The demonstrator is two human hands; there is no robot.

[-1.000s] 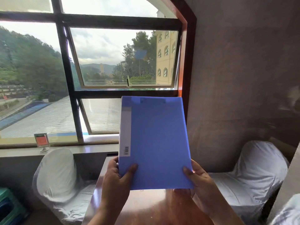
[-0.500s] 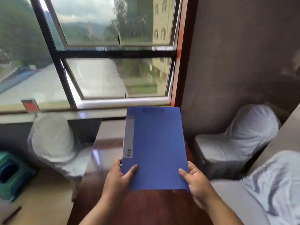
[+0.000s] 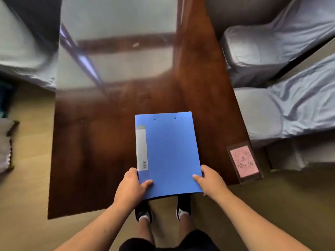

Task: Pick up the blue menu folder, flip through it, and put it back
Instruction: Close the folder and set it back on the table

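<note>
The blue menu folder [image 3: 168, 153] is closed, its grey spine label on the left, and lies flat over the near edge of the dark glossy wooden table [image 3: 87, 151]. Its near end sticks out past the table's edge. My left hand [image 3: 132, 187] grips the folder's near left corner, thumb on the cover. My right hand [image 3: 211, 180] grips the near right corner the same way. Whether the folder rests on the tabletop or hovers just above it, I cannot tell.
A pink card in a clear holder [image 3: 243, 161] lies at the table's right near corner. Chairs in white covers [image 3: 282, 113] stand to the right, another [image 3: 21, 57] at the far left. My feet [image 3: 163, 209] stand below the table's edge.
The folder has come down from upright in front of the window to flat at the table's near edge. My view has tipped down from the window to the tabletop. Both hands keep their hold.
</note>
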